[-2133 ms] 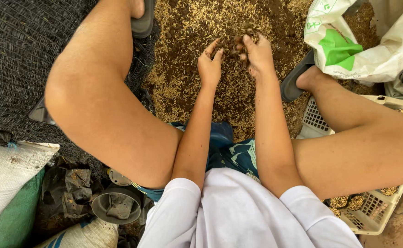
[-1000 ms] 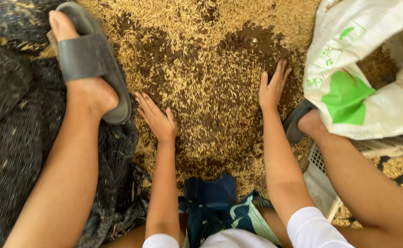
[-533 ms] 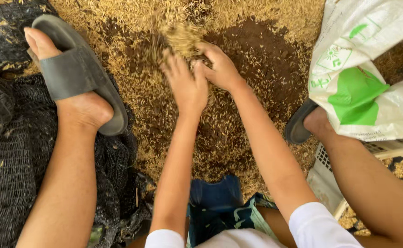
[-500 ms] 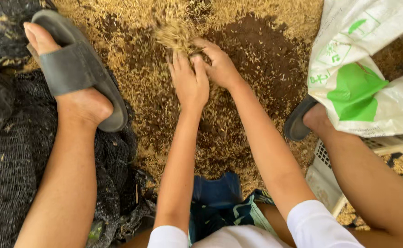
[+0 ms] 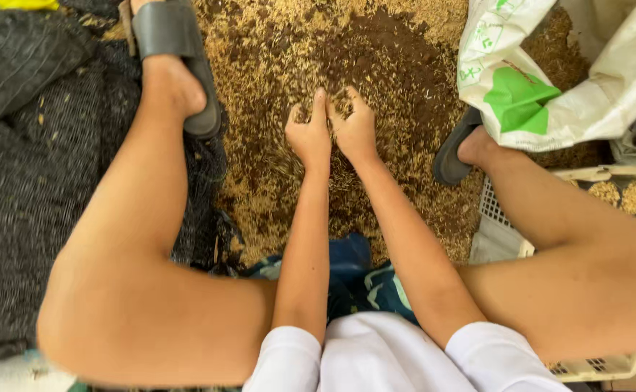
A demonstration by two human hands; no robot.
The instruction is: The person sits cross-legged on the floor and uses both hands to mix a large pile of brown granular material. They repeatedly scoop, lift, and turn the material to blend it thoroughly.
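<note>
A spread of golden-brown husked grain [image 5: 376, 65] covers the ground in front of me, with a darker patch in its middle. My left hand [image 5: 309, 134] and my right hand [image 5: 354, 129] lie side by side on the grain, thumbs touching, fingers curled down into it and cupped around a small heap of grain. Both forearms reach straight out between my bent knees. My left foot in a grey slide sandal [image 5: 173, 51] rests at the grain's left edge, my right sandal [image 5: 454, 149] at its right edge.
A white sack with a green patch [image 5: 543, 80] lies open at the upper right. A pale plastic crate [image 5: 608, 196] holding grain sits under my right leg. Black netting [image 5: 49, 160] covers the ground on the left. Blue patterned cloth [image 5: 354, 276] lies between my legs.
Earlier my hands were flat and apart on the grain, then raised together with grain falling from them. Now they are back down on the heap, drawn closer to me.
</note>
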